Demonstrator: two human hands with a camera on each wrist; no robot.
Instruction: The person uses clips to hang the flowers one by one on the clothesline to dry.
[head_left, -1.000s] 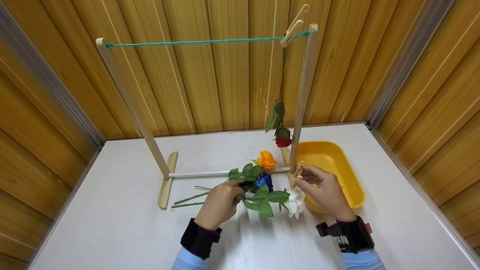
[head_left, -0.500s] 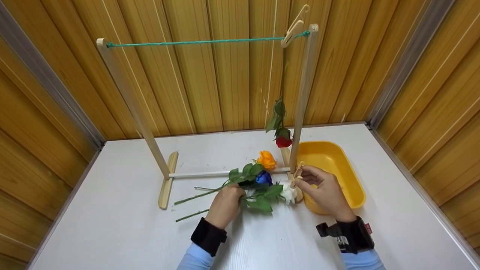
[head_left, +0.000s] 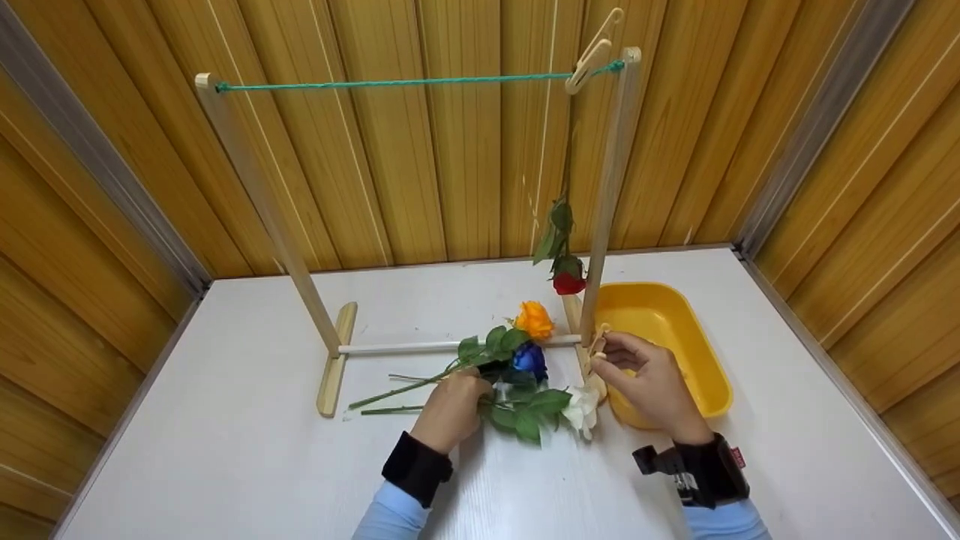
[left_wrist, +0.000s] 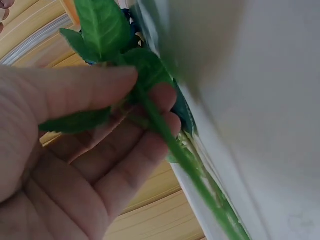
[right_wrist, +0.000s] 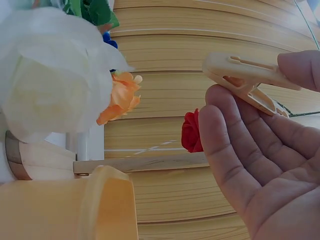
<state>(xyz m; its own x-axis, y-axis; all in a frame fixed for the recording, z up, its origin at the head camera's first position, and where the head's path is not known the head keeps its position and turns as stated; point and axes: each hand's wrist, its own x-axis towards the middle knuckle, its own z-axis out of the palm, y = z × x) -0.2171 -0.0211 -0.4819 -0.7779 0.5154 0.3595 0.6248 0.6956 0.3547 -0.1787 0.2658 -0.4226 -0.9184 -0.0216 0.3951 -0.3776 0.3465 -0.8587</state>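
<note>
Pinched in left hand (head_left: 452, 410): green-stemmed white rose (head_left: 582, 411), low over flat white tabletop (head_left: 225, 450), lengthwise left-to-right, bloom-end towards right hand (head_left: 654, 384). Pinched in right: beige slotted clothespin (right_wrist: 250, 74), near bloom.

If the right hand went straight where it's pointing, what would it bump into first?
Probably the pale wooden upright post beside the yellow plastic basin, near its foot. The beige plastic clothespin pinched in the right hand would touch first. Depth is unclear, so it might slip past.
</note>
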